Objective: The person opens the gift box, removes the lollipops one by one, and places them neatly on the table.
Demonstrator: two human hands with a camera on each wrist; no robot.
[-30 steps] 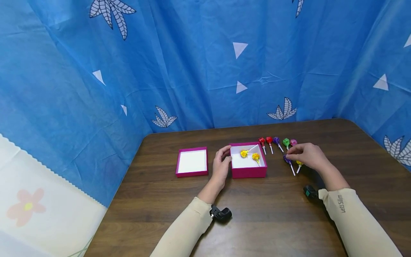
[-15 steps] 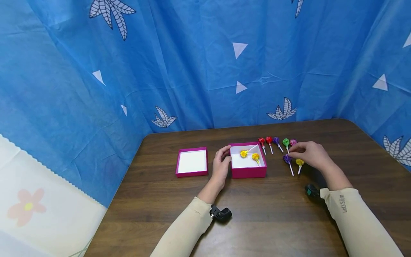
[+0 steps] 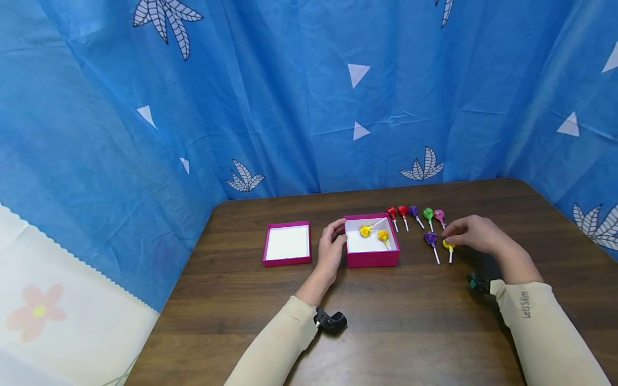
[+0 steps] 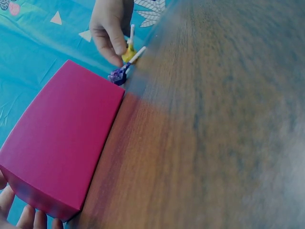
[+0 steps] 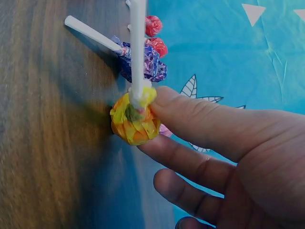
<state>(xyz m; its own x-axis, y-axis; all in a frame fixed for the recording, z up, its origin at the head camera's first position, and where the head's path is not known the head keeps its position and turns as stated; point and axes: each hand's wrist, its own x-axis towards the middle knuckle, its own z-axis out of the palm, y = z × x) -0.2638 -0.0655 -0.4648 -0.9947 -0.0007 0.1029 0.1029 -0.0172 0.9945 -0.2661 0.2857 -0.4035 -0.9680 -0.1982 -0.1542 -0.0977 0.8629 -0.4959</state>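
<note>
My left hand [image 3: 330, 249] rests against the left side of an open pink box [image 3: 373, 259] with a white inside. In the left wrist view its fingertips [image 4: 27, 217] touch the box's side wall. Two yellow lollipops [image 3: 365, 231] lie in the box. To the right, my right hand [image 3: 470, 234] pinches the wrapped head of another yellow lollipop [image 5: 135, 126] between thumb and index finger. That lollipop's stick points toward the person, and its head seems to be at table level. A purple lollipop [image 3: 431, 239] lies just left of it.
Behind these lies a row of lollipops: two red [image 3: 403, 209], one purple [image 3: 413, 211], one green [image 3: 428, 213] and one pink [image 3: 439, 215]. The pink lid [image 3: 288, 261] lies left of the box, inside up. A blue curtain [image 3: 289, 107] hangs behind the table [image 3: 376, 321].
My right hand has moved right, off the purple lollipop and onto the yellow one beside it. The purple lollipop's stick has swung slightly left. My left hand has stayed at the box.
</note>
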